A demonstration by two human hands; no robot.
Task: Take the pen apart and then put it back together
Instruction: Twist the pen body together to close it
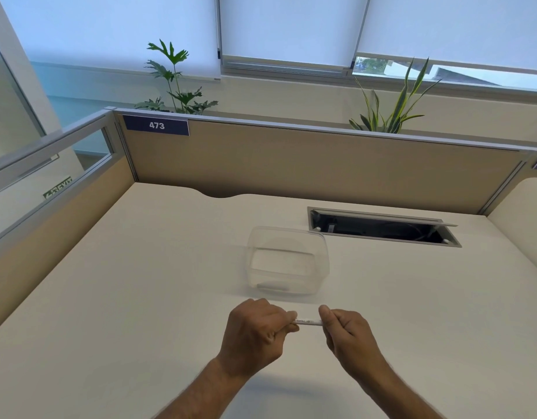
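From my remote station, I see both hands holding a white pen (pixel 308 321) level above the cream desk (pixel 140 297), low in the view at about 6 o'clock. The left hand (pixel 255 331) curls its fingers around one end of the barrel; the right hand (pixel 347 331) pinches the other end between thumb and forefinger. A short stretch of barrel shows between them, with a line of small dark print that I cannot read. The pen looks to be in one piece, though both ends are hidden in the grips.

Just beyond the hands, toward 12 o'clock, a clear plastic container (pixel 287 260) sits open on the desk. At about 2 o'clock from it, a cable hatch (pixel 382 226) is set into the desktop, its lid raised. A tan partition (pixel 321 164) closes the far edge and carries a dark blue tag (pixel 156 125) reading "473" at 11 o'clock. Two potted plants, one leafy (pixel 176 83), one sword-leaved (pixel 391 107), rise behind it under drawn window blinds (pixel 291 25).
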